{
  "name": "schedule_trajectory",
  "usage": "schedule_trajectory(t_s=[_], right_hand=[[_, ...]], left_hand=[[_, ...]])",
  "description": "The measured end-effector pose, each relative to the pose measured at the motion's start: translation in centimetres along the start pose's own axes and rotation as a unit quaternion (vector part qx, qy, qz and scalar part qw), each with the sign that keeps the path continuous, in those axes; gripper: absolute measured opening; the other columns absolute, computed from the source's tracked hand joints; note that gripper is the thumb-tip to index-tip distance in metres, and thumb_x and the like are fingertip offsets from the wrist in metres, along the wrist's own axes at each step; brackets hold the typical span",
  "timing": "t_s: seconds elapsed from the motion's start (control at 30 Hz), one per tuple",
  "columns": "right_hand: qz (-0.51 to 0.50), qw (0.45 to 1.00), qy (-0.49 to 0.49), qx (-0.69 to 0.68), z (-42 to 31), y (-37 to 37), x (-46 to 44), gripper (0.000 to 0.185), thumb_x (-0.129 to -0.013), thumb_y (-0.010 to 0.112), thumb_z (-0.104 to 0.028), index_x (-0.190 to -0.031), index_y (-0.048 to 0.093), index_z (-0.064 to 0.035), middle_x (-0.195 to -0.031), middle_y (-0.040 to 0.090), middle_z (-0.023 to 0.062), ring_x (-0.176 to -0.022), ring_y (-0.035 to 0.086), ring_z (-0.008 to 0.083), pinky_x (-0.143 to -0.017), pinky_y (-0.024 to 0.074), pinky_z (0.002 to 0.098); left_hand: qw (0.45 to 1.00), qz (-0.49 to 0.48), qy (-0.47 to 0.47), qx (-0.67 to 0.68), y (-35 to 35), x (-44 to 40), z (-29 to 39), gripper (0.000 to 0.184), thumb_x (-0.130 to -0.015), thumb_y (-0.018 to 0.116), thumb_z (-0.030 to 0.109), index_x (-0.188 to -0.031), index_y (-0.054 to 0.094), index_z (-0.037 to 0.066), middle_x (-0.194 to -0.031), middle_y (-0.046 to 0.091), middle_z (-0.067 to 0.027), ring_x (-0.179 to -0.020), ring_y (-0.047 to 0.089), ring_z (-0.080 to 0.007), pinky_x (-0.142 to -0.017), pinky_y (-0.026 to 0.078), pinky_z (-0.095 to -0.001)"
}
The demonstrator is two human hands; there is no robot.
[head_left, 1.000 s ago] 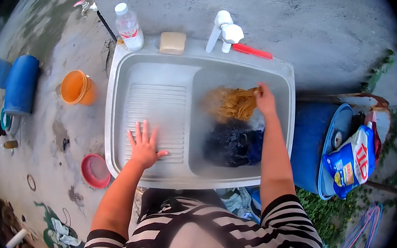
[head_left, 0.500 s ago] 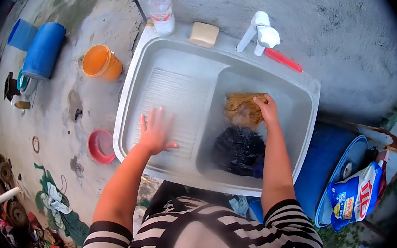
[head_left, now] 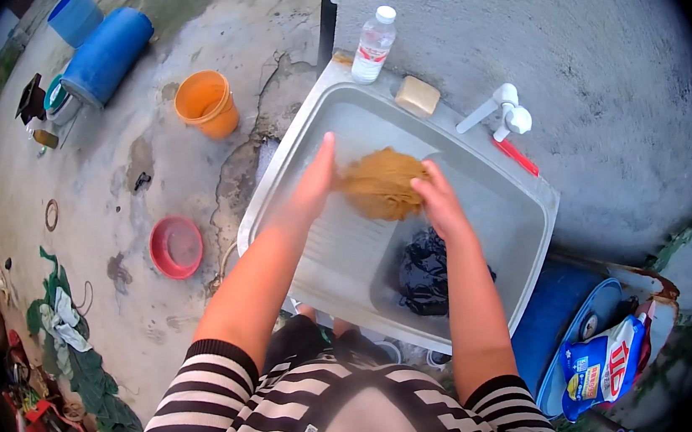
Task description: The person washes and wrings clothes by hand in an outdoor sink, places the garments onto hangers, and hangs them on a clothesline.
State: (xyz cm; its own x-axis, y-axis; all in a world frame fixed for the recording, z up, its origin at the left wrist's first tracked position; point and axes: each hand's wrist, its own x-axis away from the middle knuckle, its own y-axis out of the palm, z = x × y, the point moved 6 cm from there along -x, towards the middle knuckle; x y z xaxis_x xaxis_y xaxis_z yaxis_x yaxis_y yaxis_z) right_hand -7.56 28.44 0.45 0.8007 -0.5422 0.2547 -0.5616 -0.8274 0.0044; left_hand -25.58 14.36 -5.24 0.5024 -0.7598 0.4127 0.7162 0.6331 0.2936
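A bunched mustard-brown cloth (head_left: 385,185) is held up over the grey sink (head_left: 525,235), above the divider between the ribbed washboard side and the basin. My right hand (head_left: 443,204) grips its right side, fingers closed on the fabric. At the cloth's left edge, my left hand (head_left: 317,183) is slightly blurred, with its fingers stretched out; whether it touches the fabric is hard to tell. Below, a dark wet cloth (head_left: 426,271) lies in the basin, partly hidden by my right forearm.
Along the sink's back rim stand a plastic bottle (head_left: 374,47), a soap bar (head_left: 417,96), a white tap (head_left: 502,111) and a red strip-shaped object (head_left: 517,157). An orange bucket (head_left: 210,108) and red bowl (head_left: 176,247) sit left. A detergent bag (head_left: 605,366) rests by a blue barrel (head_left: 558,291).
My right hand has lifted the mustard-brown cloth out of the basin and carried it left. My left hand has risen off the washboard to the cloth's side. The view has shifted.
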Motion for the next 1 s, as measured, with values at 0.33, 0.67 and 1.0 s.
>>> schedule_trajectory(t_s=[0.33, 0.67, 1.0], right_hand=[[0.26, 0.919, -0.18, 0.235, 12.2, 8.6, 1.2, 0.019, -0.085, 0.053, -0.011, -0.098, 0.062, -0.0012, -0.118, 0.063, 0.0215, -0.119, 0.054, 0.0414, -0.108, 0.0377, 0.0478], [0.353, 0.763, -0.243, 0.484, 9.4, 5.8, -11.6, 0.019, -0.087, 0.057, -0.027, -0.087, 0.065, -0.0089, -0.096, 0.063, 0.0131, -0.1, 0.056, 0.0342, -0.09, 0.0406, 0.0556], [0.226, 0.893, -0.254, 0.293, 10.5, 10.1, 3.5, 0.015, -0.089, 0.056, -0.015, -0.081, 0.058, -0.0033, -0.089, 0.061, 0.0189, -0.086, 0.056, 0.0383, -0.081, 0.0431, 0.0457]], left_hand=[[0.875, 0.18, 0.226, -0.389, 0.2, 3.8, -5.6, 0.033, -0.102, 0.05, 0.033, -0.101, 0.066, 0.005, -0.108, 0.062, -0.0171, -0.109, 0.054, -0.0358, -0.096, 0.038, -0.052], [0.725, 0.13, 0.238, -0.632, 2.0, -8.5, -3.5, 0.023, -0.091, 0.053, 0.027, -0.098, 0.066, 0.01, -0.098, 0.067, -0.0093, -0.106, 0.056, -0.0307, -0.097, 0.037, -0.0495], [0.798, 0.078, 0.318, -0.505, 1.7, 5.9, -6.7, 0.014, -0.088, 0.061, 0.022, -0.087, 0.066, 0.009, -0.101, 0.063, -0.0136, -0.104, 0.052, -0.0365, -0.092, 0.037, -0.0506]])
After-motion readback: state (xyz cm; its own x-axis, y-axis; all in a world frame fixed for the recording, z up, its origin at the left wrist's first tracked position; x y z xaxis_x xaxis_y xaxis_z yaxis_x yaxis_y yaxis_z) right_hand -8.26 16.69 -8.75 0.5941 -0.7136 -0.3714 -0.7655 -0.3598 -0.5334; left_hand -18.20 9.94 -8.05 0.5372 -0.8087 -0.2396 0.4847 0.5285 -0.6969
